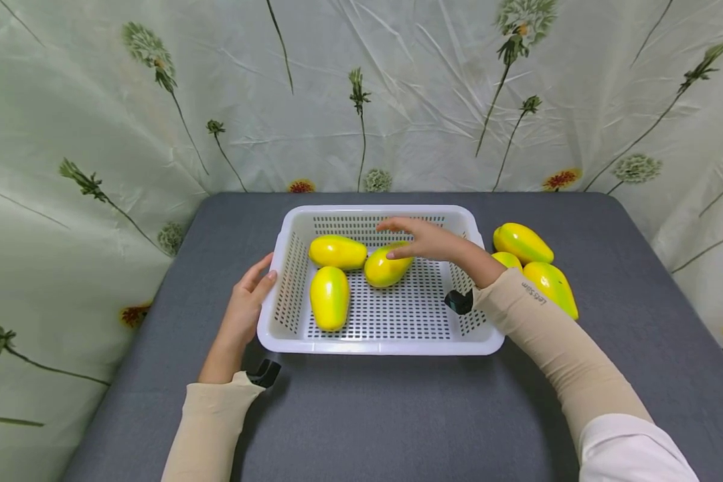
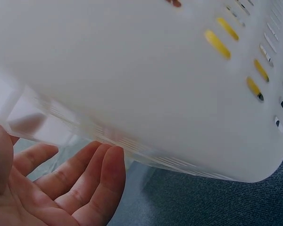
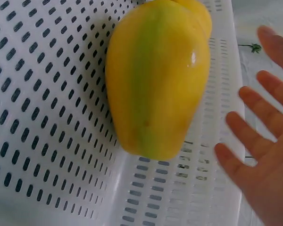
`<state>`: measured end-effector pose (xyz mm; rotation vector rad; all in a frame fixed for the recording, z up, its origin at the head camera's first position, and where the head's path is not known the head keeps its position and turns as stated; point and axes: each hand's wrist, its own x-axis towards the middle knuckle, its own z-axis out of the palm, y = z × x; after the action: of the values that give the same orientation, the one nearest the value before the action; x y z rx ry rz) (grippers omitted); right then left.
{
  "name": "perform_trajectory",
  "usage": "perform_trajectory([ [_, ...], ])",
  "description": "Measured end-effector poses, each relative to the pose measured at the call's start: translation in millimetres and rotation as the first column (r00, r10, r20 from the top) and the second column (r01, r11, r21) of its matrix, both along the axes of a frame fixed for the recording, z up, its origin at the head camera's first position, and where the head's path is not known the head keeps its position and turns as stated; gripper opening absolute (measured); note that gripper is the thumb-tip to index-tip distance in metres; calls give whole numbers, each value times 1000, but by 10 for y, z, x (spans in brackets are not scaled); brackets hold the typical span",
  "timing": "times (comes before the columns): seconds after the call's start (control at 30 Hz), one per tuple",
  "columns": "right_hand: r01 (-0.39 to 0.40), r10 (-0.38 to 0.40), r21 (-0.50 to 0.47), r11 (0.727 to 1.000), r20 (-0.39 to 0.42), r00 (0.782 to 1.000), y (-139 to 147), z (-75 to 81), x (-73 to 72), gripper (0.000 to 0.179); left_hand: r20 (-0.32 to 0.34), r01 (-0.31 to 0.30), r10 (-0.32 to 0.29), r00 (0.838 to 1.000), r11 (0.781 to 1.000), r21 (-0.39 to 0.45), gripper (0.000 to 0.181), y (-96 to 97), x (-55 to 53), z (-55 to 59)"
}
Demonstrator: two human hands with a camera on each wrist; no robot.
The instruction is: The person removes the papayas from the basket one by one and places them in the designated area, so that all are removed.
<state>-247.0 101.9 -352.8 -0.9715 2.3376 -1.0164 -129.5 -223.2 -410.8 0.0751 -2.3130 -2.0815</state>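
Note:
A white perforated plastic basket [image 1: 370, 347] stands on the table with several papayas in it, shiny yellow with green streaks. My left hand [image 1: 250, 294] is at its left end, thumb and fingertips right at the outside of the rim. Seen from the left wrist, the fingers [image 2: 111, 172] are nearly straight against the basket wall [image 2: 132, 84]. Over the basket's middle, my right hand [image 1: 424, 241] is spread above the right papaya [image 1: 385, 271], a thumb overlapping it. In the right wrist view that hand [image 3: 269, 141] holds nothing, beside a papaya [image 3: 155, 80].
Right of the basket, a group of papayas [image 1: 551, 288] lies on the grey table [image 1: 397, 415], partly behind my right forearm. Inside the basket are a left papaya [image 1: 329, 299] and a back papaya [image 1: 337, 252]. A flowered curtain [image 1: 422, 100] hangs behind the table.

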Motion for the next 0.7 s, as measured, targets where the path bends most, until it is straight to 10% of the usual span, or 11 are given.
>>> perform_trajectory([
  [0.4, -79, 72, 150, 986, 46, 996, -4, -150, -23, 55, 42, -2, 1, 999, 1000, 8, 48, 14, 17, 18],
  [0.7, -64, 54, 220, 973, 51, 997, -3, -168, -21, 58, 39, 12, -12, 999, 1000, 3, 47, 107, 97, 240],
])
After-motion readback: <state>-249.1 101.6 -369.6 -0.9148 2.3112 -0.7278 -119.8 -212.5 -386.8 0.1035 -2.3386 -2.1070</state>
